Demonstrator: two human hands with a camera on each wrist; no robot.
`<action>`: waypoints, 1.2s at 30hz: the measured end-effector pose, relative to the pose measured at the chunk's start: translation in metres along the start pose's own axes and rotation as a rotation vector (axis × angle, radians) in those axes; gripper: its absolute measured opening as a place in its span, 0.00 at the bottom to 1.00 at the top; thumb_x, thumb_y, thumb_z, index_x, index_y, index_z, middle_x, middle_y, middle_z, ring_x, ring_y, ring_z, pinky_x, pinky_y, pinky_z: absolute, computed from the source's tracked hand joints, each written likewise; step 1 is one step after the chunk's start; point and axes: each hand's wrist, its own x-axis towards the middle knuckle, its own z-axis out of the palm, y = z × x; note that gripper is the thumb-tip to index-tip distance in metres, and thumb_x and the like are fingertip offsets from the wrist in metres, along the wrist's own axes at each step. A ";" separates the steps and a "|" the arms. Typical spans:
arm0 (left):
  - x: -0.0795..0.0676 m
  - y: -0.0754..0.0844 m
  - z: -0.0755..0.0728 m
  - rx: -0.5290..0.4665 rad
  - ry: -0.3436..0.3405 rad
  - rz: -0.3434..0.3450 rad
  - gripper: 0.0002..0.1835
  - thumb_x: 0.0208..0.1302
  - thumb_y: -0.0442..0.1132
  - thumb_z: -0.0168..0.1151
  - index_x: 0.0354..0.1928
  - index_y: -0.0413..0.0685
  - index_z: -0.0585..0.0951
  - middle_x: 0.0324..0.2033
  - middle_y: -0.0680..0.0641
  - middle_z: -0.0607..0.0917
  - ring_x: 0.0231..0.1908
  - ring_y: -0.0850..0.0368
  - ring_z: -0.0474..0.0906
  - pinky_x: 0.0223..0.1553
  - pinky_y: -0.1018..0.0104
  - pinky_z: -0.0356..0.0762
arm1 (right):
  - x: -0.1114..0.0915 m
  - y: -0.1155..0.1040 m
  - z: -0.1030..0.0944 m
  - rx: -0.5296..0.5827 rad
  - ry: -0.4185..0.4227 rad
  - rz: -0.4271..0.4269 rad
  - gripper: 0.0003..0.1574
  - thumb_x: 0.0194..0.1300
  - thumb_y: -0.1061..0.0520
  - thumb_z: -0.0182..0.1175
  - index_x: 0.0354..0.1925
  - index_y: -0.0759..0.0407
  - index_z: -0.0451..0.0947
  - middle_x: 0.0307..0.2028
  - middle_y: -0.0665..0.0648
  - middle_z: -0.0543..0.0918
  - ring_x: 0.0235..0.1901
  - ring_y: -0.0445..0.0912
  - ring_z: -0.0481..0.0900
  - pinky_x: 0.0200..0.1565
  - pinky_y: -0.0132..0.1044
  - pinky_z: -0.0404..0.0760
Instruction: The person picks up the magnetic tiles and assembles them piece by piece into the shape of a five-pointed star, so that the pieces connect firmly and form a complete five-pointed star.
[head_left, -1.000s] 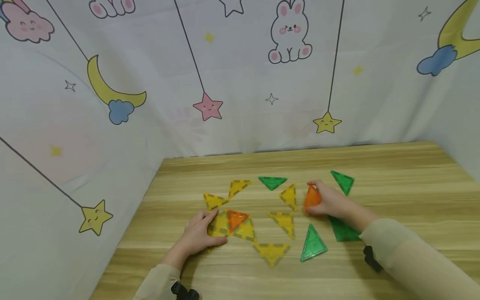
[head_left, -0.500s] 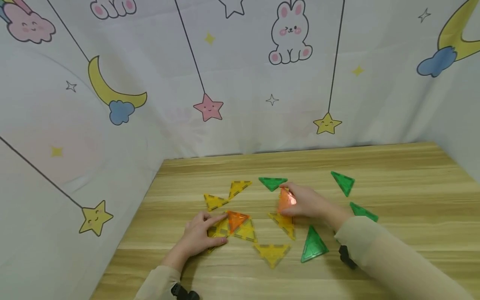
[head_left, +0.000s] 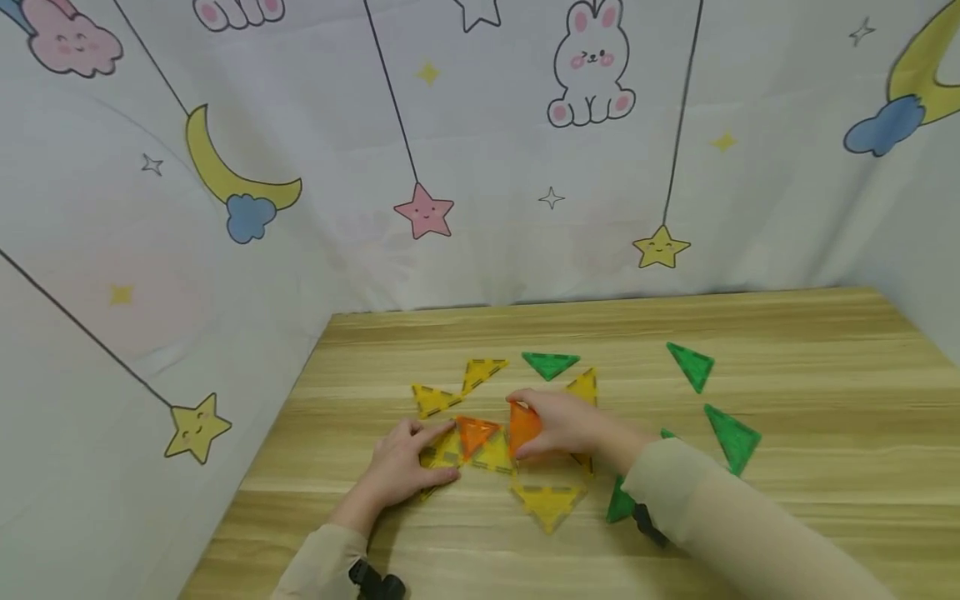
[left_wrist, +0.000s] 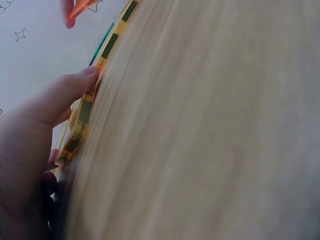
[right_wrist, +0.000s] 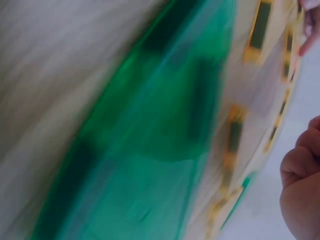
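Note:
My right hand (head_left: 566, 429) pinches an orange triangular magnetic tile (head_left: 523, 428) between thumb and fingers, raised on its edge at the right end of a joined group. That group has translucent yellow triangular tiles (head_left: 493, 454) with another orange triangular tile (head_left: 476, 433) set among them. My left hand (head_left: 405, 462) holds the group's left end, index finger by the orange tile's corner and thumb along the near side. In the left wrist view, the thumb (left_wrist: 75, 90) presses the edge of a yellow tile (left_wrist: 85, 111). Curled fingers of the right hand (right_wrist: 302, 170) show in the right wrist view.
Loose yellow triangles lie behind the group (head_left: 435, 401) and in front of it (head_left: 549, 504). Several green triangles (head_left: 733, 437) are spread to the right, one (head_left: 621, 502) partly under the right sleeve. A printed cloth (head_left: 487, 267) stands behind the wooden table (head_left: 825, 350).
My right hand has carried the orange tile leftward from the green tiles, past the loose yellow ones, to the joined group. My left hand stays at the group's left end.

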 end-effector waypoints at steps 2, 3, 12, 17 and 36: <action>0.001 0.001 0.000 -0.002 0.006 -0.018 0.39 0.47 0.64 0.67 0.64 0.66 0.72 0.39 0.53 0.66 0.39 0.57 0.63 0.44 0.51 0.56 | 0.003 -0.005 0.004 -0.015 -0.015 -0.022 0.51 0.51 0.38 0.69 0.66 0.57 0.63 0.60 0.57 0.72 0.56 0.50 0.71 0.55 0.45 0.69; 0.002 0.001 0.000 -0.005 0.010 -0.026 0.39 0.48 0.64 0.67 0.64 0.65 0.72 0.39 0.52 0.66 0.39 0.57 0.63 0.44 0.51 0.56 | 0.005 -0.008 0.006 -0.021 -0.025 -0.026 0.51 0.50 0.38 0.69 0.66 0.57 0.64 0.59 0.57 0.72 0.56 0.50 0.71 0.55 0.45 0.69; 0.005 0.001 0.001 0.010 0.011 -0.058 0.39 0.48 0.64 0.67 0.64 0.65 0.71 0.40 0.51 0.67 0.41 0.56 0.64 0.43 0.53 0.57 | 0.011 -0.029 0.021 -0.109 -0.149 -0.072 0.49 0.50 0.35 0.68 0.65 0.53 0.66 0.57 0.54 0.75 0.53 0.47 0.73 0.53 0.41 0.70; 0.005 0.001 0.001 -0.002 0.004 -0.063 0.39 0.48 0.64 0.67 0.64 0.65 0.71 0.40 0.51 0.67 0.40 0.56 0.64 0.43 0.54 0.56 | 0.015 -0.035 0.029 -0.134 -0.169 -0.106 0.48 0.49 0.35 0.68 0.64 0.51 0.67 0.56 0.52 0.76 0.50 0.43 0.74 0.51 0.38 0.72; 0.003 0.000 0.001 -0.007 0.014 -0.047 0.39 0.48 0.64 0.67 0.64 0.63 0.71 0.41 0.50 0.68 0.40 0.57 0.64 0.40 0.55 0.57 | 0.019 -0.039 0.038 -0.265 -0.171 -0.140 0.50 0.46 0.26 0.64 0.64 0.41 0.68 0.50 0.49 0.73 0.39 0.41 0.74 0.38 0.36 0.74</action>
